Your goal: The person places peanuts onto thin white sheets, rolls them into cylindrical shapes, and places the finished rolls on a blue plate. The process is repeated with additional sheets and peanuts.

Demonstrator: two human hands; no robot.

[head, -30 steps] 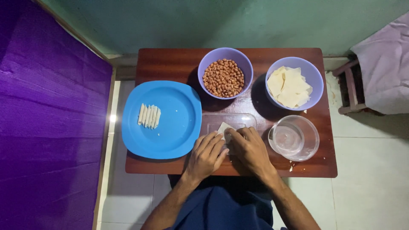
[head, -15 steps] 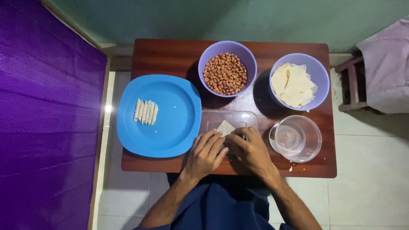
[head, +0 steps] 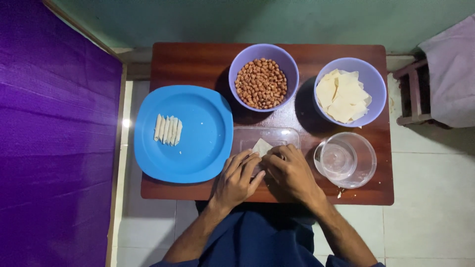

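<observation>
Seen from above, the left hand (head: 237, 179) and right hand (head: 288, 171) curl their fingers closed onto a pale pastry wrapper (head: 261, 147) lying on a clear plastic tray (head: 277, 136), between a blue plate (head: 198, 148) of finished rolls (head: 167, 130) and a glass bowl (head: 345, 159). One free corner points away from the person; its long axis is hidden. Pressed too hard, the thin sheet could tear.
</observation>
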